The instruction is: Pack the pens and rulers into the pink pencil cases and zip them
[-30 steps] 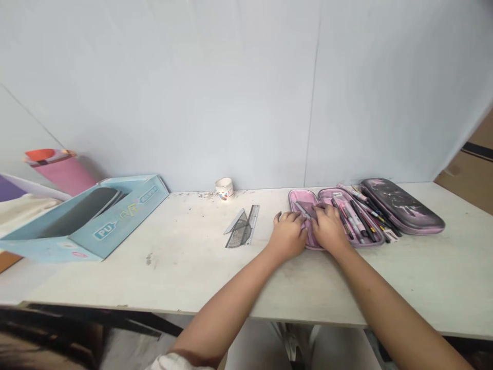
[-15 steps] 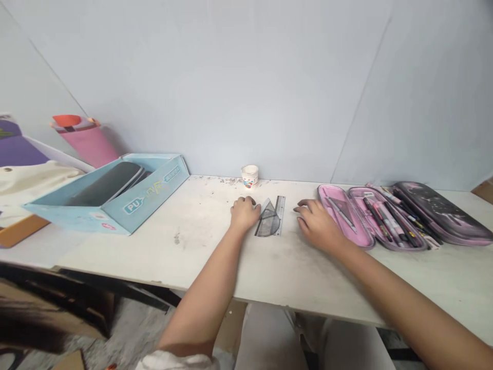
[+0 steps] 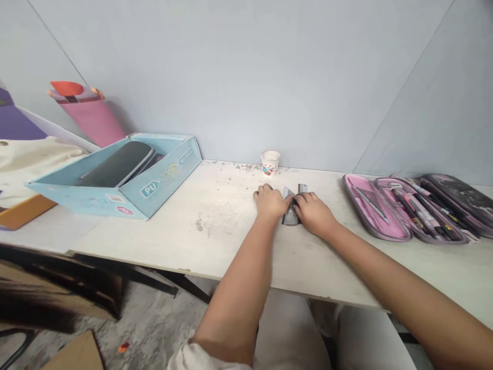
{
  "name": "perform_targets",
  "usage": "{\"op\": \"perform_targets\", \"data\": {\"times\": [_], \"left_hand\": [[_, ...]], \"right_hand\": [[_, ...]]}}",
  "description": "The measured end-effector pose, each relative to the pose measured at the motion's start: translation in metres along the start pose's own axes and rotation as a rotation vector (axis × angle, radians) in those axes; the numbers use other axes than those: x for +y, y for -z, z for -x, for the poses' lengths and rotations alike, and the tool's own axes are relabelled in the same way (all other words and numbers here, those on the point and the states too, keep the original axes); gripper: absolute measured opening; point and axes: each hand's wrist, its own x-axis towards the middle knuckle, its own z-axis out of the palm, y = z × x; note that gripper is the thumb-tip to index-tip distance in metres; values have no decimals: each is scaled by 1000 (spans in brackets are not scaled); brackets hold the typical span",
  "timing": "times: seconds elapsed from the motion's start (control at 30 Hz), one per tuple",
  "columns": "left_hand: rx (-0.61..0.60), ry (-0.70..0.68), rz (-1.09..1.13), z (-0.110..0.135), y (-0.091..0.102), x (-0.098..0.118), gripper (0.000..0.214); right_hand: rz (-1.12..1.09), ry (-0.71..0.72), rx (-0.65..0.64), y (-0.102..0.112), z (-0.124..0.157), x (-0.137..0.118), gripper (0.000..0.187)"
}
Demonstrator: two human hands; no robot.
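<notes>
Between my hands, flat on the white table (image 3: 227, 221), lie small see-through grey drawing tools: a set square (image 3: 287, 192), a protractor (image 3: 290, 219) and a straight ruler (image 3: 302, 188). My left hand (image 3: 268, 202) rests at their left side, fingers bent but apart on the tabletop, its thumb reaching to the set square. From the right, my right hand (image 3: 315, 213) covers most of the ruler. Its fingers curl over the ruler, and its thumb points toward the protractor. The two thumbs nearly meet, and the fingers hide how the pieces overlap.
A paper cup (image 3: 270, 162) stands near the wall amid dark crumbs. On the right lie an open pink pencil case (image 3: 398, 234) with pens and a dark case (image 3: 458, 192). Left are a light-blue box (image 3: 165, 192) holding a grey case (image 3: 119, 164), and a pink bag (image 3: 92, 118).
My right hand has come left onto the ruler, and my left hand has closed in on the set square. The view has shifted to the left.
</notes>
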Motion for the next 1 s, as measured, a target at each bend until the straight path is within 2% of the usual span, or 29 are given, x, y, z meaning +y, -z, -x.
{"op": "perform_targets", "data": {"times": [0.2,0.3,0.47,0.57,0.67,0.8,0.93,1.0], "left_hand": [[-49,-23,61,2,0,6,50],[-23,-43,116,2,2,10,41],[-36,-186,346,3,12,22,24],[-55,-236,543,5,19,28,21],[-50,-380,697,12,23,36,21],[-34,-533,702,26,24,53,18],[-81,-563,700,32,22,85,19],[-58,-566,704,29,19,106,21]], "right_hand": [[28,-69,29,0,5,-4,31],[-20,-58,37,2,6,-1,32],[-257,-57,88,17,6,2,34],[-371,-63,175,30,12,2,36],[-432,-67,259,40,22,7,37],[-504,-58,318,49,41,28,38],[-507,-95,368,58,58,64,38],[-480,-146,437,60,64,85,40]]}}
